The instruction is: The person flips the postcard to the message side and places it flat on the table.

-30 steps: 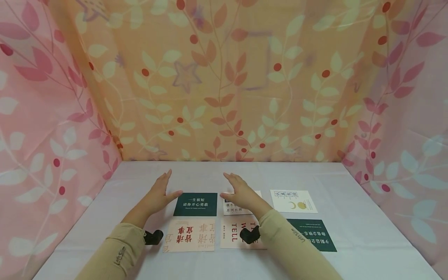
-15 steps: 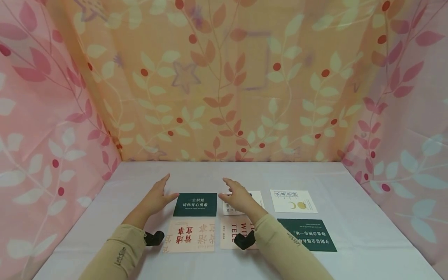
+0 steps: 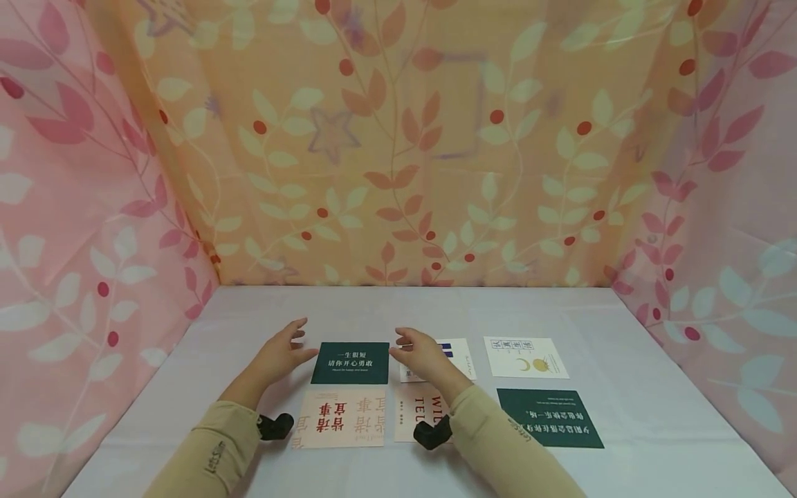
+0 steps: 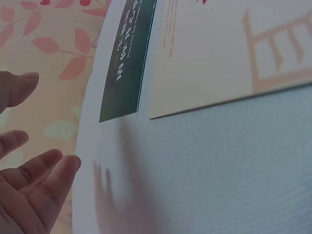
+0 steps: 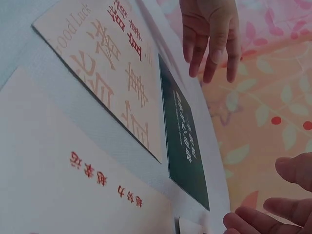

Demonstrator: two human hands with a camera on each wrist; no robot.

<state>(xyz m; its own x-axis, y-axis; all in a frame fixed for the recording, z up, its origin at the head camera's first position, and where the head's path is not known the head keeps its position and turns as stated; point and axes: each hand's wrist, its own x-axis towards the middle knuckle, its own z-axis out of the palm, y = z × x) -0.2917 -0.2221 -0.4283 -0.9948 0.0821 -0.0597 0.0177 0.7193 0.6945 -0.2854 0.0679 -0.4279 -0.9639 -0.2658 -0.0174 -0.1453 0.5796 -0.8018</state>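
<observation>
My left hand (image 3: 277,356) hovers just left of a dark green card (image 3: 350,363) with white lettering, fingers loosely bent and holding nothing. On the card's other side my right hand (image 3: 423,353), also without anything in it, overlaps a white card (image 3: 461,356) with a dark blue print and covers part of it. In the left wrist view the left thumb and fingers (image 4: 58,175) are spread apart above the table. The right wrist view shows both hands facing each other, the green card (image 5: 183,131) lying between them. A pale pink card (image 3: 339,418) with red characters lies nearer.
A pink card (image 3: 411,415) with red letters lies partly under the right forearm in view. Farther right are a white card (image 3: 526,357) with a yellow moon and another dark green card (image 3: 554,418). Black wrist mounts (image 3: 276,426) stick out from the sleeves. Floral cloth (image 3: 398,138) walls the white table.
Both hands have come slightly lower and nearer, their fingers bending a little more. The right forearm has shifted left, uncovering more of the right-hand green card. The cards stay in place.
</observation>
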